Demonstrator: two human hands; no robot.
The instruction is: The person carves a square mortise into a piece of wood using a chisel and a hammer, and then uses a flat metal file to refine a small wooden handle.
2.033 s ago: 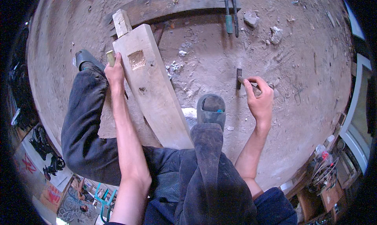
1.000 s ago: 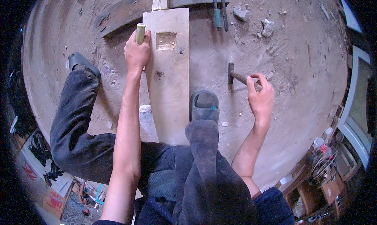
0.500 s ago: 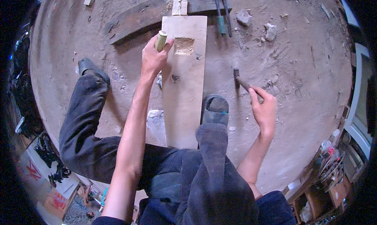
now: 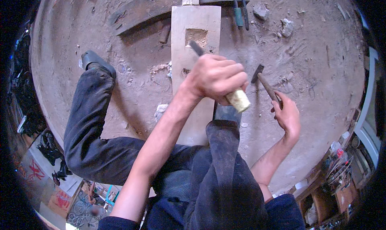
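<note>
A pale wooden board (image 4: pixel 193 123) lies lengthwise before me, with a roughly cut square recess (image 4: pixel 196 37) near its far end. My left hand (image 4: pixel 217 77) is wrapped round a chisel (image 4: pixel 239 100) above the board. Its dark blade slants up-left toward the recess, while the light wooden handle end sticks out at lower right. Whether the blade tip touches the wood, I cannot tell. Off to the right, my right hand (image 4: pixel 287 113) grips a hammer (image 4: pixel 267 84) by its wooden handle. The dark hammer head is low over the floor, apart from the board.
A dark curved plank (image 4: pixel 146 11) lies crosswise under the board's far end. Pliers-like long-handled tool (image 4: pixel 238 17) rests there, with stone lumps (image 4: pixel 261 11) to its right. My sandalled foot (image 4: pixel 227 112) is against the board's right side. Cluttered shelves (image 4: pixel 327 206) stand at lower right.
My left hand has swung right and nearer across the board, tilting the chisel so its blade shows. My right hand has shifted slightly right with the hammer. The view has moved a little.
</note>
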